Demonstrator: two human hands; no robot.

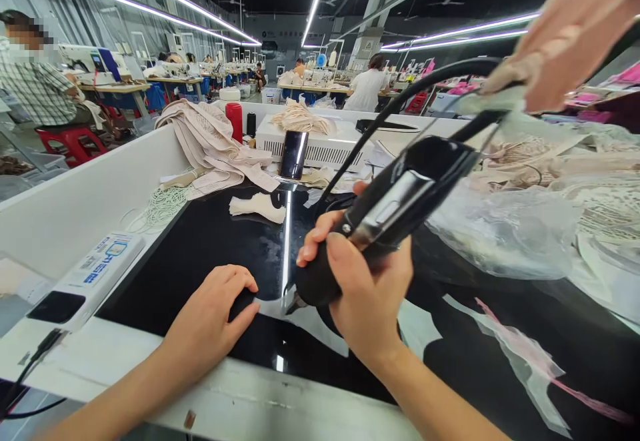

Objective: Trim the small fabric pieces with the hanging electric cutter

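Note:
My right hand [367, 294] is wrapped round a black corded hand-held tool [400, 194] with a shiny metal plate on its side. The tool tilts up to the right, its rounded black end low by my thumb. My left hand [215, 307] rests on the glossy black work surface [200, 247], fingers and thumb curled together. Something dark shows between them; I cannot tell whether it is an object or the surface. Beside those fingertips lies a thin whitish piece [320, 331]. Another person's hand [565, 47], blurred, reaches in at upper right near the tool's cable.
A white power bank [95, 277] lies left, near pale green cord [163, 207]. Behind are beige fabric pieces [205, 141], a phone [294, 154] and a red thread cone [233, 122]. Clear plastic bags [505, 227] and pink-threaded scraps [525, 354] lie right. People sit at sewing machines beyond.

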